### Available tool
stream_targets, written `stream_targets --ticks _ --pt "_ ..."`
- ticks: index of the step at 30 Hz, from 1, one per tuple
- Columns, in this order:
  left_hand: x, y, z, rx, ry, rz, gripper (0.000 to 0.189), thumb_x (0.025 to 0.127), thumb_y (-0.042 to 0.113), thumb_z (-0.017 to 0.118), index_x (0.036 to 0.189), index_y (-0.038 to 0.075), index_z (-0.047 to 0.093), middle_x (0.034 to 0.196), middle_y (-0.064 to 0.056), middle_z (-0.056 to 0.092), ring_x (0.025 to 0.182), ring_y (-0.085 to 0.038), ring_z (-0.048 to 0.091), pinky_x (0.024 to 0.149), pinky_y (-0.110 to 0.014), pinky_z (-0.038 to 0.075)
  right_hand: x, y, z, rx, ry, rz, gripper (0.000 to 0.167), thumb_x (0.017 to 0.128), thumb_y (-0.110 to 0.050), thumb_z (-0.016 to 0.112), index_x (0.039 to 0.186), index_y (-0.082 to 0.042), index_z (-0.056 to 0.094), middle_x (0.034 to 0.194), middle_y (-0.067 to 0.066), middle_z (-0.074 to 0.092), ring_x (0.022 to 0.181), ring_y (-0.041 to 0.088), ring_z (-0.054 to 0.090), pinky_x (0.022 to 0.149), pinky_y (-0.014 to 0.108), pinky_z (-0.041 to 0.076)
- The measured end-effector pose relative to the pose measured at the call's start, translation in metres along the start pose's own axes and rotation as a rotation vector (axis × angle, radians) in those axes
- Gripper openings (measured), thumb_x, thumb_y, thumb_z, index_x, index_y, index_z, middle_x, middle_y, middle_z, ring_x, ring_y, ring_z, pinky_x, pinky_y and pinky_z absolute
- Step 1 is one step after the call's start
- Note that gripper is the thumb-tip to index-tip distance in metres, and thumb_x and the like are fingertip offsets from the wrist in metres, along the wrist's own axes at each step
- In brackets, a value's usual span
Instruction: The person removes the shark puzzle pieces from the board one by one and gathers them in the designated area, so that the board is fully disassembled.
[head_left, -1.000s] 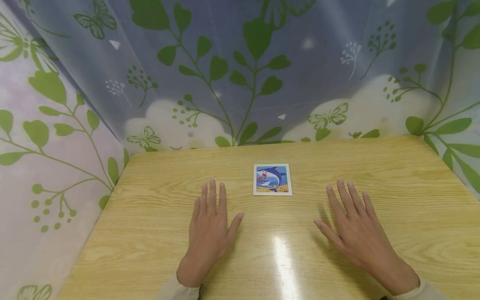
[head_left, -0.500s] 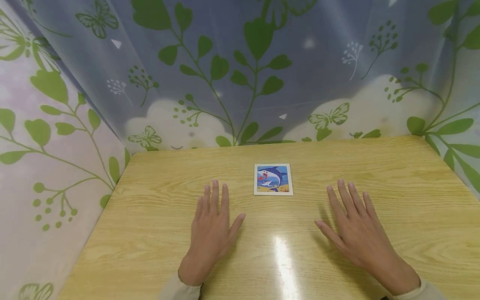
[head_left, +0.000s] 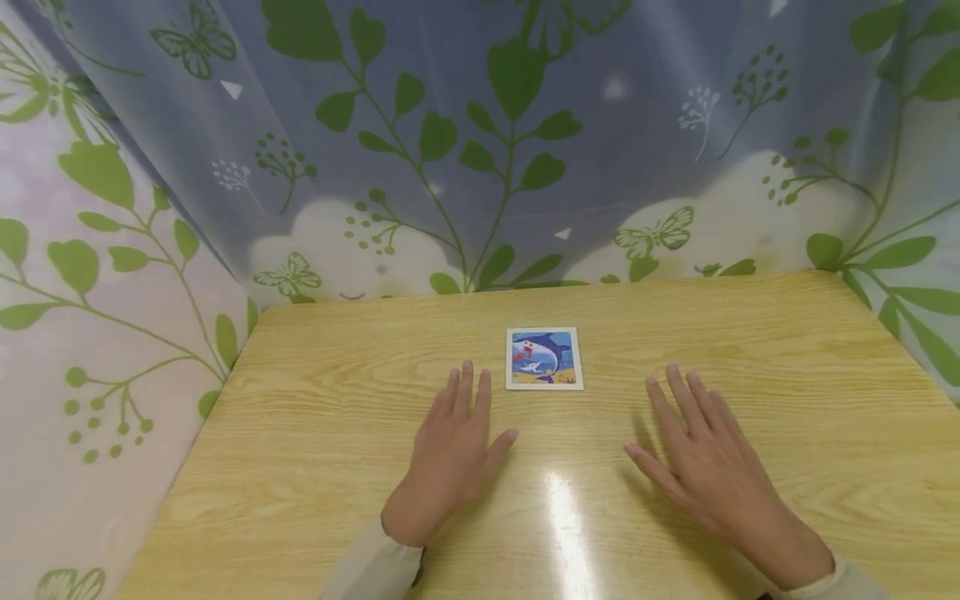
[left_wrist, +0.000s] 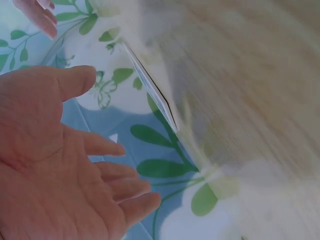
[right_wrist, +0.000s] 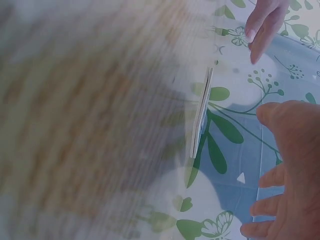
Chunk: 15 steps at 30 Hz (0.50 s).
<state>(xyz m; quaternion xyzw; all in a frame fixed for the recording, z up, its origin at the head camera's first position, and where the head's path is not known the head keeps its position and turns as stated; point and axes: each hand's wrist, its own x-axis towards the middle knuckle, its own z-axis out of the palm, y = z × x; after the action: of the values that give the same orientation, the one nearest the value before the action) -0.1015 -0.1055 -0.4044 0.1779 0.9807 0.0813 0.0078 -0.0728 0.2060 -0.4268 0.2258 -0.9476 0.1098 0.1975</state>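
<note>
One square picture board (head_left: pixel 544 358), lying flat and face up near the middle of the tabletop (head_left: pixel 300 433), towards its far edge. White border; printed face in blue, white, red and sandy yellow, showing a curved sea creature. Thin and stiff by its look; the wrist views catch its edge as pale layers with a dark line between them. Whether the face is cut into pieces cannot be told.

Two bare hands, both grasping nothing. Left hand (head_left: pixel 450 454): fingers extended, thumb spread wide, nearer to the board but apart from it. Right hand (head_left: pixel 708 467): likewise extended and wide, farther off on the other side. Both appear raised over the wood.

Stage, as judged: ahead of any contact, hands flanking the board. A next move on it would call for a short inward reach and a fingertip pinch at the thin rim, since the board sits low.

One tabletop: yellow wood grain, smooth, with a glossy streak of light. One printed cloth (head_left: pixel 615 125) behind: blue, soft folds, green leaves, butterflies. Two pale sleeves (head_left: pixel 375 567), fabric.
</note>
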Motion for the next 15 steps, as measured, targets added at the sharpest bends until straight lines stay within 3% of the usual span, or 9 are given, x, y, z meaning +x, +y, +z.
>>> stream_targets --ticks 6,15 --pt "0.016 0.007 0.004 -0.017 -0.078 0.029 0.077 0.104 0.051 0.048 0.158 0.0 0.026 0.166 -0.023 0.012 0.153 -0.039 0.013 0.122 -0.048 0.019 0.001 -0.004 -0.001 0.03 -0.063 0.026 0.08 0.101 -0.053 0.052 0.154 0.003 0.034 0.16 0.03 0.023 0.145 0.049 0.027 0.121 0.056 0.012" --pt "0.033 0.022 0.012 -0.091 -0.2 0.048 0.075 0.105 0.048 0.049 0.159 0.001 0.026 0.166 -0.021 0.013 0.153 -0.036 0.013 0.122 -0.042 0.019 0.01 -0.012 0.0 0.085 -0.076 -0.006 0.077 0.1 -0.048 0.058 0.154 0.002 0.035 0.158 0.03 0.028 0.141 0.051 0.032 0.117 0.058 0.025"
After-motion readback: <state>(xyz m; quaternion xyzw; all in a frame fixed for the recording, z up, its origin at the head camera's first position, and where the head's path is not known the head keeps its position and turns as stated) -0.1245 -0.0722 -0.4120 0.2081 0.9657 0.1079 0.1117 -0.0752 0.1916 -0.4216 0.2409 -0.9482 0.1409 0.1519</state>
